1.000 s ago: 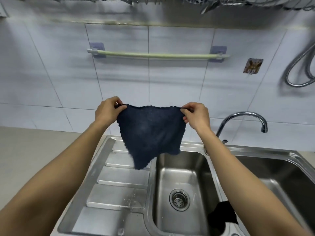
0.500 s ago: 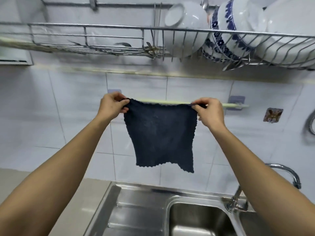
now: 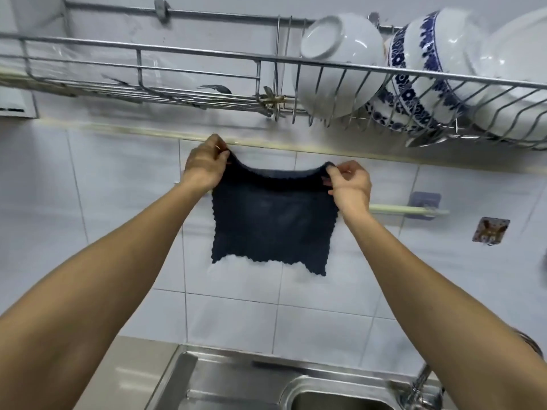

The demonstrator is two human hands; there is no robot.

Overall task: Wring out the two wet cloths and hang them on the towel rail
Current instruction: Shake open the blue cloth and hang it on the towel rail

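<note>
A dark blue cloth [image 3: 270, 223] hangs spread out in front of the tiled wall, held by its two top corners. My left hand [image 3: 205, 167] pinches the left corner and my right hand [image 3: 349, 187] pinches the right corner. The pale green towel rail [image 3: 408, 209] runs along the wall behind the cloth; only its right end and purple bracket show, the rest is hidden by the cloth and my hands. The cloth's top edge sits a little above the rail's height. The second cloth is out of view.
A wire dish rack [image 3: 207, 84] hangs on the wall just above my hands, holding white and blue-patterned bowls [image 3: 414, 69] at the right. The steel sink [image 3: 266, 386] lies below, its tap [image 3: 420, 383] at the lower right. A small hook plate [image 3: 490, 230] is on the wall.
Both hands have lifted the cloth from over the sink up to and above the rail's height, closer to the wall. The view has tilted upward, so the sink has dropped low.
</note>
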